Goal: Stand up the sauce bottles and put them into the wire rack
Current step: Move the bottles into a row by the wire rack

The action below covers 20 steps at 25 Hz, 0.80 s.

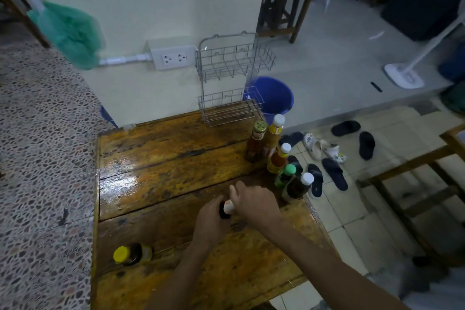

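1. Left hand point(211, 219) and right hand point(254, 202) both grip a small dark white-capped bottle point(225, 207) mid-table point(163, 158).
2. Two-tier silver wire rack point(230, 83) stands at the table's far edge, holding nothing.
3. Five bottles upright along the right edge; yellow-capped dark bottle point(132, 254) lies near left.

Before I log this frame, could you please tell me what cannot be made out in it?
- Head view: the dark bottle with a pale cap is mostly covered by the left hand and right hand; its label is hidden.
- Labels on the five upright bottles at the wooden table edge are too small and blurred to read.
- The yellow-capped bottle is seen cap-first; its contents cannot be told.
- The silver wire rack is thin-wired; how it stands is unclear.
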Tool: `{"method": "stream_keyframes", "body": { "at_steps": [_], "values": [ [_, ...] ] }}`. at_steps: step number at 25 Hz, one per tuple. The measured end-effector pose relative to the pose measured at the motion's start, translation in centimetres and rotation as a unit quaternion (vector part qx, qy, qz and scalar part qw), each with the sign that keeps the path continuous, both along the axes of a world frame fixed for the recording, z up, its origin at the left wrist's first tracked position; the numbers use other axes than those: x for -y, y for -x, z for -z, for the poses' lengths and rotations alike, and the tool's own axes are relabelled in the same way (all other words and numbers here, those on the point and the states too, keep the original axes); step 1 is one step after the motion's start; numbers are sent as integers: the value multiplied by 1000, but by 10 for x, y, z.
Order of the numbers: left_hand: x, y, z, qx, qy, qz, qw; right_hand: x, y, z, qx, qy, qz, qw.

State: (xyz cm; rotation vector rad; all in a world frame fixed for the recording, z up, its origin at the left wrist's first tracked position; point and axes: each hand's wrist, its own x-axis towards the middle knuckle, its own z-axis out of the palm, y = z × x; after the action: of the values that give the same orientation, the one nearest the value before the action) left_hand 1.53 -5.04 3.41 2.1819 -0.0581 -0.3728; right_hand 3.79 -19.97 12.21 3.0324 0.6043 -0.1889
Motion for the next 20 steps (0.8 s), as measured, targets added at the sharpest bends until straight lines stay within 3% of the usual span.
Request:
{"method": "stream_keyframes", "body": {
  "at_steps": [3,5,11,13,15,17,20],
  "values": [
    [-8,-9,-28,-109,91,111,984,14,-4,-2,61,-56,-77,994],
    [-7,-11,-37,-137,102,146,974,22,-4,-1,60,-54,-86,993],
    [18,-13,-21,-60,7,73,996,27,-2,9,-9,-30,20,999],
    [26,-13,-10,-41,-57,48,996,30,-1,12,-20,-84,87,993],
    [38,-14,-5,-4,-70,12,997,32,-1,11,-30,-181,198,963],
    [54,-22,-18,-1,53,-45,998,34,-4,9,-44,-310,273,909],
    [79,-42,-38,-63,219,-84,970,41,-10,3,-45,-366,249,896]
  ]
}}
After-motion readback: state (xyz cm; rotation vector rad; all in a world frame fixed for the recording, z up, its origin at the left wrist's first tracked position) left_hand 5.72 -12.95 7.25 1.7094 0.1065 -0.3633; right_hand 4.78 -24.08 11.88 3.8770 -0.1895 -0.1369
